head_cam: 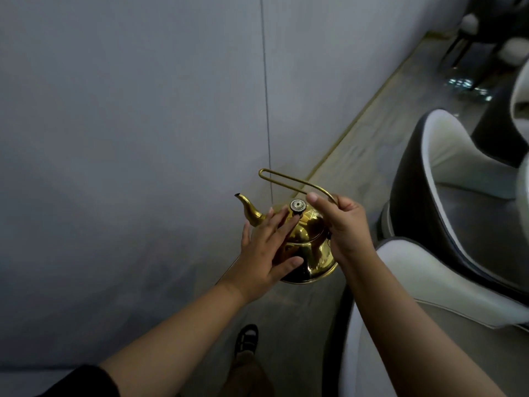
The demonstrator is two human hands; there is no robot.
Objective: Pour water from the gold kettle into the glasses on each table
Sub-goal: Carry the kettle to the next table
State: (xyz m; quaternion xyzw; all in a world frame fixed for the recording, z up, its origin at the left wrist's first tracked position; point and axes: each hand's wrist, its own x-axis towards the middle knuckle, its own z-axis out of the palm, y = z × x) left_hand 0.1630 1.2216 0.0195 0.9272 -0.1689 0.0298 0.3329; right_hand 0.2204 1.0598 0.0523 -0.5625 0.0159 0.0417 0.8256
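Carrying gold kettle (312, 250), likely in transit: right hand (345, 224) clamped on handle (286, 179), left hand (262, 253) flat, steadying lid (308, 222). No glasses visible; next, probably locate one and tip.

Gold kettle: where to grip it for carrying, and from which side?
Take the gold kettle by its thin wire handle, at the rear end opposite the spout, coming from behind. The loop stands clear of the lid knob, leaving finger room; the round polished body offers little hold. The right hand pinches it there; the left hand lies flat on the body.
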